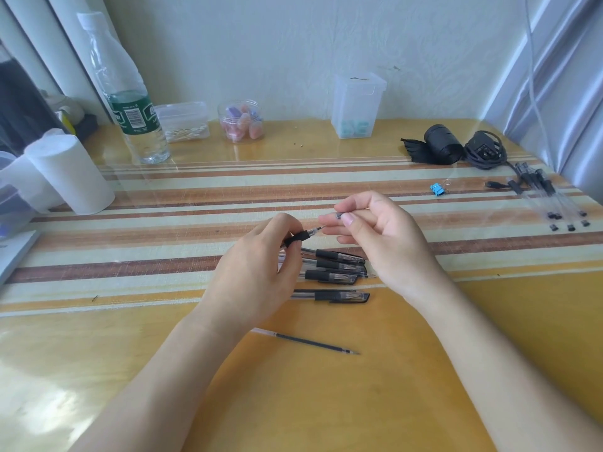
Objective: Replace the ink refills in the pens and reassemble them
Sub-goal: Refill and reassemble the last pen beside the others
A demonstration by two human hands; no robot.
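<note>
My left hand (257, 269) grips a clear pen barrel with a black rubber grip (298, 238), its refill tip pointing right toward my right hand. My right hand (375, 233) pinches a small dark metal tip cone (338, 215) between thumb and forefinger, just right of the refill point. Under my hands lie several capped black gel pens (336, 267), one apart at the front (329, 295). A loose dark ink refill (313, 343) lies on the table nearer to me.
Several clear pen parts and small black end pieces (548, 197) lie at the far right. A blue binder clip (437, 189), black roll and cable (456, 146), water bottle (130, 102), plastic containers (357, 106), and a white roll (71, 174) stand around the table's back.
</note>
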